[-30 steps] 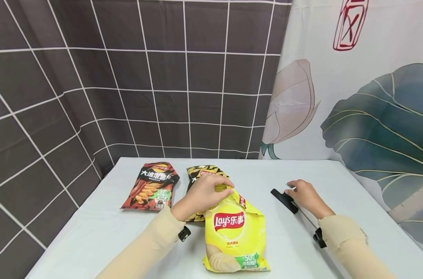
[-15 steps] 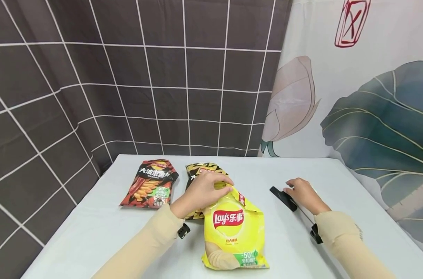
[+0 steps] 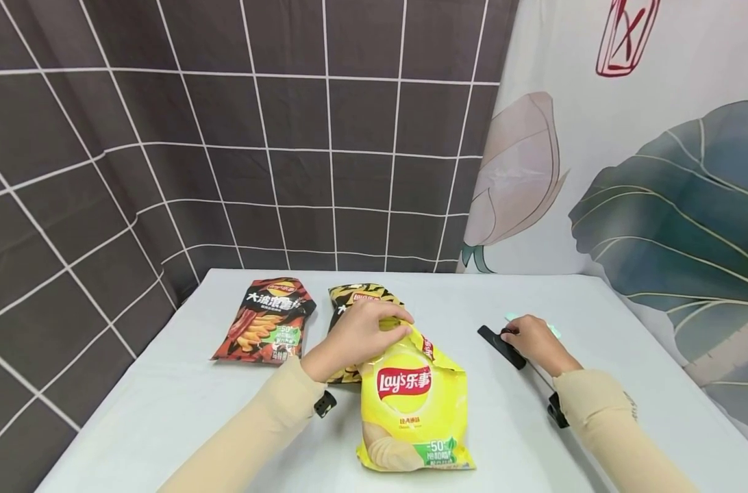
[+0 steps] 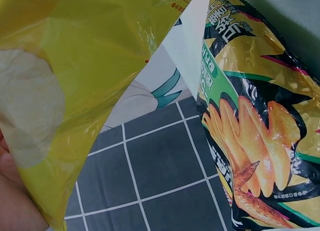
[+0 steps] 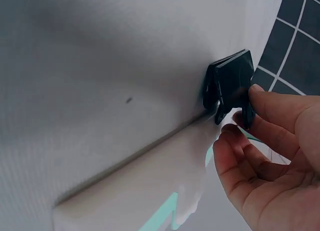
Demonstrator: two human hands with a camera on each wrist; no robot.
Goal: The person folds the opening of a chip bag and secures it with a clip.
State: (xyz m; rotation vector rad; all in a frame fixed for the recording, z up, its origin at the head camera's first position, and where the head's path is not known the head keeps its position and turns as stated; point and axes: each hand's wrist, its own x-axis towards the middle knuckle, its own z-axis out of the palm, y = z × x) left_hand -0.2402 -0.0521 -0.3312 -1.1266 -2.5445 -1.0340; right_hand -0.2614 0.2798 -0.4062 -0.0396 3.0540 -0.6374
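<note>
right hand (image 5: 285,183) apparently pinches black clip (image 5: 236,78)

Forward-down head view over table (image 3: 327,452), wrist views close

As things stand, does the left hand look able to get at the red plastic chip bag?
Probably not: the left hand grips the yellow plastic chip bag, though no other bag covers the red bag.
</note>
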